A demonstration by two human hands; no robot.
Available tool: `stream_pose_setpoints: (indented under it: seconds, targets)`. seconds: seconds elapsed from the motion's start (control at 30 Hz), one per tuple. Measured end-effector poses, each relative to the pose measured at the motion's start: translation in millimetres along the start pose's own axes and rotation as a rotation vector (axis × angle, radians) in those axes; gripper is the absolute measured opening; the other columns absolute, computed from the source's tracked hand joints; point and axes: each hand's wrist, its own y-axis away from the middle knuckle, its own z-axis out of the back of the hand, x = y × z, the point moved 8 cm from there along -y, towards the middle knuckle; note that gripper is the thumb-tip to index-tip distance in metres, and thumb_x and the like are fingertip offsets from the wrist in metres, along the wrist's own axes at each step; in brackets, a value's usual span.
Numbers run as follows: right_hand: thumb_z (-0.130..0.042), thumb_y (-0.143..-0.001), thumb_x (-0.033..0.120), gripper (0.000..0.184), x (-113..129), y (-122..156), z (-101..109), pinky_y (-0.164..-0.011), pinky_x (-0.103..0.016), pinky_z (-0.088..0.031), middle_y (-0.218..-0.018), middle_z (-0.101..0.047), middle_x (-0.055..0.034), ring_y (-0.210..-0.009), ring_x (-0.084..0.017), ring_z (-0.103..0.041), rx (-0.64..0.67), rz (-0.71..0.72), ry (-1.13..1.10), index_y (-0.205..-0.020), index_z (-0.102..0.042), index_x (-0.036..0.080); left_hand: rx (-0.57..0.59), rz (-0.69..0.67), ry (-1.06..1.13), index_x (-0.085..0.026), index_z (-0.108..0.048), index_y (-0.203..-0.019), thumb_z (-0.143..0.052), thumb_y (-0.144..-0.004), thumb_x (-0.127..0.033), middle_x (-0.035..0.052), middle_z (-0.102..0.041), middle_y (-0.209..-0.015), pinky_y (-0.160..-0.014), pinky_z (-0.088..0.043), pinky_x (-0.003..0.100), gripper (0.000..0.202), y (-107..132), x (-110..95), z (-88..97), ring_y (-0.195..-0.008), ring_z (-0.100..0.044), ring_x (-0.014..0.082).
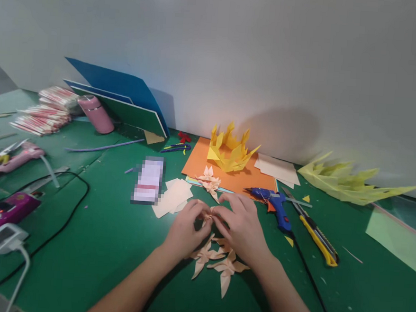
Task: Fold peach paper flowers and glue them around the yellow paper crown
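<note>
My left hand and my right hand meet over the green mat, fingers pinched together on a small peach folded paper flower held between them. Just under my wrists lie two finished peach paper flowers. Another pair of peach flowers rests farther back on the edge of an orange sheet. A few peach paper squares lie to the left of my hands.
A blue glue gun and a yellow utility knife lie to the right, with a black cable. Yellow folded crown sits on the orange sheet. Pale green folded paper at right. Pink glue gun, scissors, chargers and blue boards at left.
</note>
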Motion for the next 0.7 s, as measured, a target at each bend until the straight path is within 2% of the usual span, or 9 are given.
stream_pose_setpoints:
  seconds: [0.1,0.27,0.43,0.57,0.7]
  targets:
    - [-0.052,-0.086,0.018,0.013,2,1,-1,-0.083,-0.034,-0.034,-0.099,-0.061,-0.0069,-0.094,-0.021,-0.049,-0.007,0.021,0.014,-0.080,-0.063,0.019,0.042,0.075,0.025,-0.019,-0.054,-0.082,-0.051,-0.076,-0.016,0.0004,-0.058,-0.075,-0.064,-0.047,0.026,0.007,0,7,-3.5,-0.069,-0.055,0.0136]
    - [-0.052,-0.087,0.020,0.015,2,1,-1,-0.083,-0.034,-0.032,-0.089,-0.061,-0.0050,-0.089,-0.020,-0.048,-0.020,0.019,0.036,-0.076,-0.062,0.020,0.130,0.203,0.119,-0.019,-0.053,-0.079,-0.053,-0.070,-0.018,-0.0017,-0.057,-0.071,-0.057,-0.045,0.023,0.009,0,16,-8.9,-0.059,-0.053,0.0105]
    - [-0.052,-0.087,0.018,0.016,3,2,-2,-0.082,-0.034,-0.032,-0.087,-0.060,-0.0048,-0.087,-0.019,-0.048,-0.009,0.006,0.027,-0.074,-0.061,0.019,0.216,0.276,0.265,-0.018,-0.053,-0.082,-0.053,-0.067,-0.015,-0.0018,-0.057,-0.073,-0.058,-0.045,0.023,0.016,1,19,-13.9,-0.058,-0.052,0.0094]
    - [-0.051,-0.086,0.017,0.015,3,3,-4,-0.082,-0.035,-0.032,-0.089,-0.060,-0.0051,-0.089,-0.020,-0.048,0.022,-0.012,0.006,-0.076,-0.061,0.019,0.198,0.299,0.309,-0.018,-0.053,-0.079,-0.052,-0.066,-0.016,-0.0023,-0.055,-0.071,-0.057,-0.043,0.022,0.013,1,22,-13.5,-0.059,-0.051,0.0096]
    - [-0.051,-0.085,0.015,0.013,3,3,-5,-0.084,-0.036,-0.032,-0.092,-0.060,-0.0056,-0.092,-0.021,-0.048,0.037,-0.025,-0.022,-0.077,-0.061,0.020,0.147,0.262,0.296,-0.019,-0.052,-0.074,-0.050,-0.067,-0.017,-0.0026,-0.054,-0.069,-0.059,-0.041,0.023,0.007,-1,22,-12.2,-0.063,-0.050,0.0114]
